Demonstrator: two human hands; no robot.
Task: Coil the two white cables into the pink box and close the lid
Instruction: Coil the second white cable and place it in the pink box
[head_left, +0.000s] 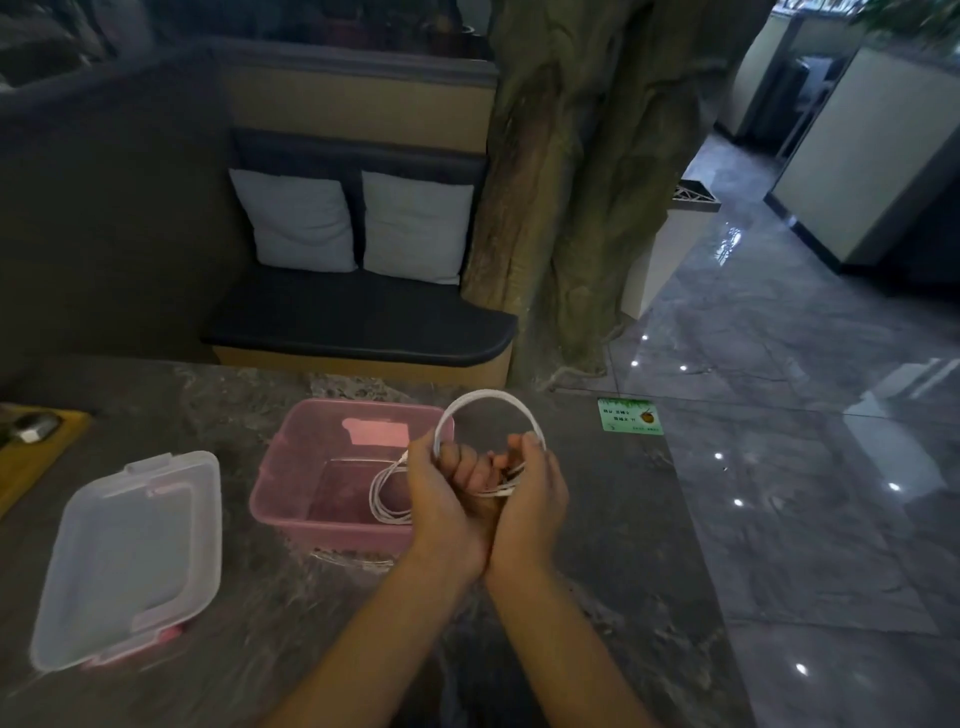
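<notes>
An open pink box (291, 467) stands on the grey marble table. One white cable (382, 493) lies coiled inside it at the right. My left hand (441, 499) and my right hand (535, 493) are pressed together just right of the box, both gripping a second white cable (488, 400). Its loops arch up above my fingers, and a few strands poke out between my palms. The clear lid (130, 556) with pink latches lies flat on the table to the left of the box.
A yellow board (31, 457) with a dark object on it sits at the table's left edge. A green sticker (629, 415) is near the table's right edge. Beyond the table stand a cushioned bench (363, 317) and a tree trunk (571, 182).
</notes>
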